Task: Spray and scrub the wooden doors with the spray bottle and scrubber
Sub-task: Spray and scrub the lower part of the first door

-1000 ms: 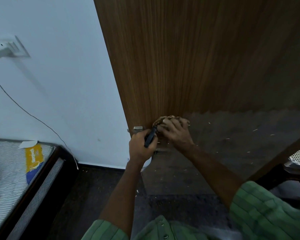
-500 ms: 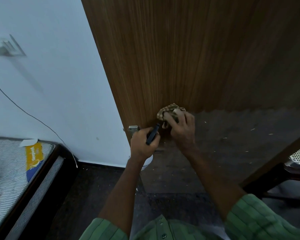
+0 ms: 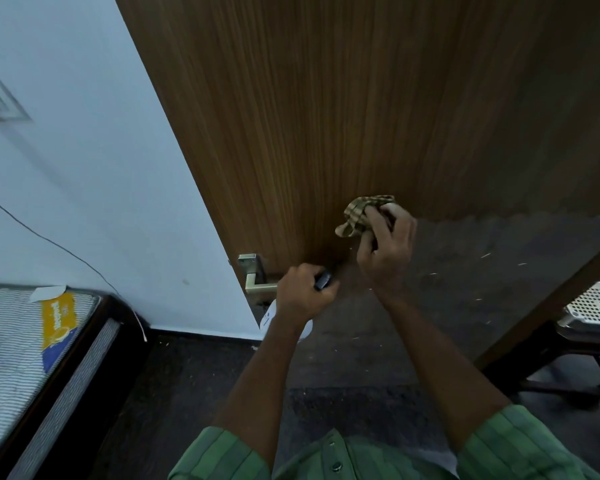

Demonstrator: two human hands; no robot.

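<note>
Right grip (image 3: 385, 251) around scrubber (image 3: 359, 214), against wooden door (image 3: 326, 116).

The tall brown wooden door (image 3: 343, 116), filling the upper centre and right of the frame, shows fine vertical grain with a dull satin sheen up top, while its lower right part looks greyer, matt and flecked with pale specks. At its left edge the angular brushed-metal door handle (image 3: 255, 278) has a muted brassy gloss, and the crumpled checked tan cloth (image 3: 359, 214) pressed to the wood looks soft and woven. Lower left, the striped grey fabric mattress (image 3: 4, 337) carries a glossy yellow and blue printed label (image 3: 57, 322), beside a smooth matt white painted wall (image 3: 84, 150) and a rough dark floor (image 3: 174, 393).
</note>
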